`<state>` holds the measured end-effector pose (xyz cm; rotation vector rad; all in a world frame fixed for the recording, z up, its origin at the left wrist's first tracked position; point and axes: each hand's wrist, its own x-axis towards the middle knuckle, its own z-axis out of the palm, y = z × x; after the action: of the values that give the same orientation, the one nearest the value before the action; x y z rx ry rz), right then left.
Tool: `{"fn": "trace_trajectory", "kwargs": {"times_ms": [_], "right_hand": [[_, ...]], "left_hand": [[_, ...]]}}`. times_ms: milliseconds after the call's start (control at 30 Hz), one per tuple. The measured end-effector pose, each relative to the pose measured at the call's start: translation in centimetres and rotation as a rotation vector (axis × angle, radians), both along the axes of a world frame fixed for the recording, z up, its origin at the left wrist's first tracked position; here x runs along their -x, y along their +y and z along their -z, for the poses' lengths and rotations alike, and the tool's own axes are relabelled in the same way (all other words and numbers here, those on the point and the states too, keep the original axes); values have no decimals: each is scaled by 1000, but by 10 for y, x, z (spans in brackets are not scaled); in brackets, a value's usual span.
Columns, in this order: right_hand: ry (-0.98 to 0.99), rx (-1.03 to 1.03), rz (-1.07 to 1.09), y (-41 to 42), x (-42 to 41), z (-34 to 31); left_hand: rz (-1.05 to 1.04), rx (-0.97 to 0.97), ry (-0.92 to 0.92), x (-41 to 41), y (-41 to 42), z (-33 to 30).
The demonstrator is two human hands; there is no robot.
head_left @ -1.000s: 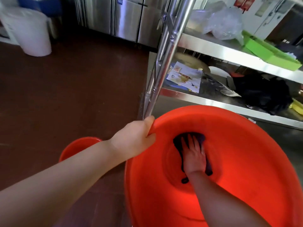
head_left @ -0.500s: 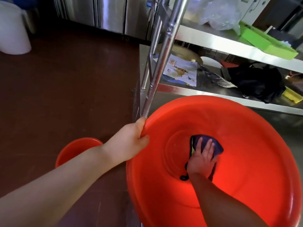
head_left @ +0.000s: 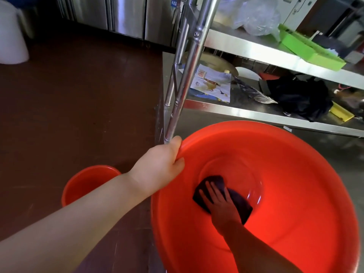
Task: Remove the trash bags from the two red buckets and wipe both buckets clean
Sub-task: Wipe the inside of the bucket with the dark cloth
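A large red bucket [head_left: 295,174] fills the lower right, its mouth facing me and no bag inside. My left hand [head_left: 161,164] grips its rim at the upper left edge. Deep inside, my right hand [head_left: 218,201] presses a dark purple cloth [head_left: 239,202] with straight fingers against the lower left of the bucket's bottom. A second red bucket [head_left: 86,180] stands on the brown floor to the left, partly hidden behind my left forearm; its inside is not visible.
A steel shelf rack [head_left: 189,62] stands right behind the bucket, its leg near my left hand. On the shelves lie papers [head_left: 214,83], a black bag [head_left: 301,95], a green tray [head_left: 309,48] and clear plastic [head_left: 254,14]. A white bin [head_left: 9,34] stands far left.
My right hand has slid the cloth from the right part of the bucket's bottom to its lower left. My left hand keeps its grip on the rim.
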<state>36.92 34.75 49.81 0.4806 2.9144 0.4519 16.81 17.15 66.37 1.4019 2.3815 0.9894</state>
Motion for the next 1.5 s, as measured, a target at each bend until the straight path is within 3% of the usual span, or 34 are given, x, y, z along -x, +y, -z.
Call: {"fn": "trace_trajectory", "kwargs": {"times_ms": [100,267,433,500,867,1033,1167,1233,1500], "right_hand": [[-11,15,105,-8,-14,-4],[139,28,311,-9,-24,-23],[52,-9,544,28,-8,-39],[96,-10,508,41,3,-46],[-205,53,130,20,14,-22],[-209,-12,-58,1,24,-35],[-181,-50,-21,18,44,-36],[-183,-51,60,30,53,-38],[162,5,608,39,51,-42]], "left_hand": [[4,22,-2,-1,1,-3],[36,30,-111,-2,-5,-2],[88,27,-208,0,-8,-3],[88,22,-212,-1,-7,-2],[22,24,-110,-3,-2,3],[31,21,-132,-7,-1,0],[7,47,-189,-3,-6,0],[-4,44,-230,-2,-9,1],[-94,11,-281,-14,-32,15]]}}
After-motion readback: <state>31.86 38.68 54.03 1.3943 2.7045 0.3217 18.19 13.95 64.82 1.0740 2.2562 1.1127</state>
